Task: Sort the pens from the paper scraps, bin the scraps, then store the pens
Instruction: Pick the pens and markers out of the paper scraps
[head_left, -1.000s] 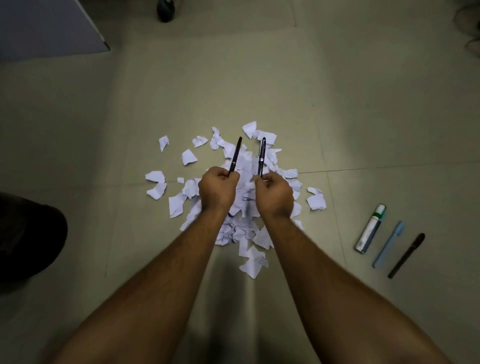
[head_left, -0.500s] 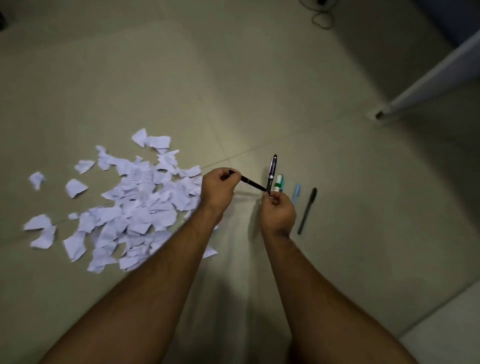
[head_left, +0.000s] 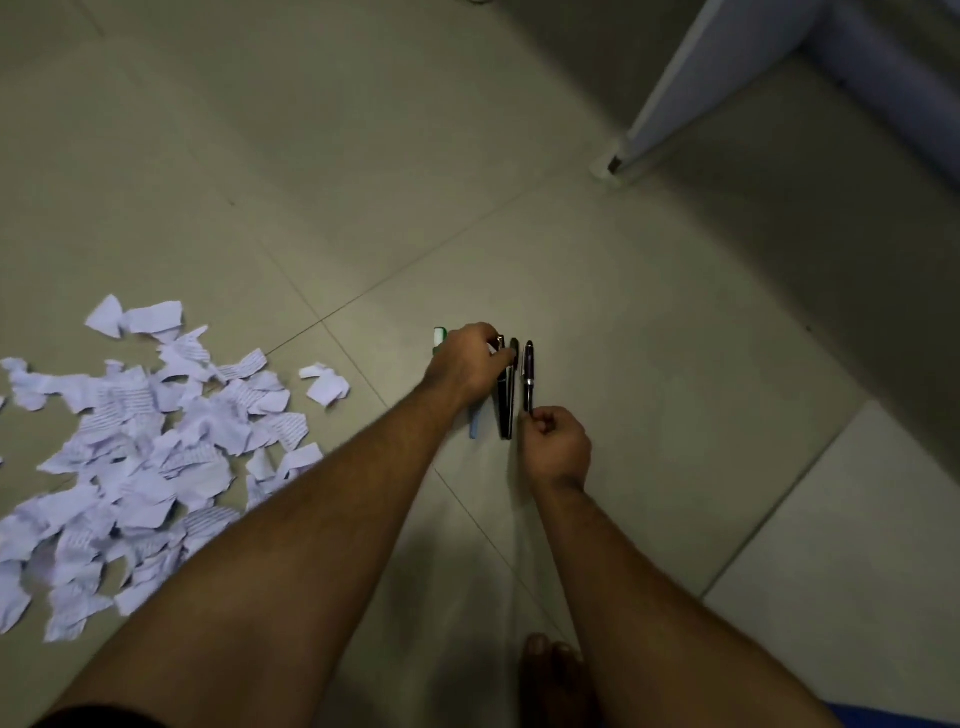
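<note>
Tiled floor, sorting step: left hand, fingers closed on a black pen, and right hand, fingers pinching a dark pen, lay both beside the pen row, paper scraps heaped well left; next, likely release, then gather scraps.

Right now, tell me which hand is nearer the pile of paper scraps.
Left. The left hand is over the row of pens, on the side toward the paper scraps; the right hand pinches the outermost pen, farther away.
</note>
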